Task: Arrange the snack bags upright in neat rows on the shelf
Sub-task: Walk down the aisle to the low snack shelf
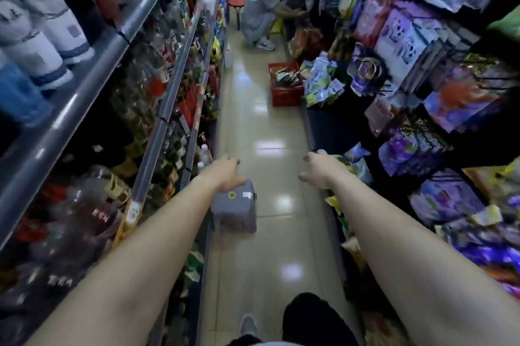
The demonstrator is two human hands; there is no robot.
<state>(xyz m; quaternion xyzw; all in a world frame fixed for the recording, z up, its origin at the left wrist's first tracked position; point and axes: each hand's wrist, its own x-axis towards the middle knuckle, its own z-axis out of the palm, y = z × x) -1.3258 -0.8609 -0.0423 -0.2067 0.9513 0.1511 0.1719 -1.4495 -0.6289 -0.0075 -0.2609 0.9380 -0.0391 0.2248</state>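
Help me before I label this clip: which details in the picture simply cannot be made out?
All in the head view.
1. Print on the purple and blue snack bags at the right: motion blur.
2. Right hand: fingertips curl behind it, so any grip is hidden.
3. Contents of the red plastic basket: too small.
4. Grey plastic stool: left hand overlaps it; contact unclear.

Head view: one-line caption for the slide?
Left hand over a grey stool, right hand beside snack bags, both empty; red basket farther on.
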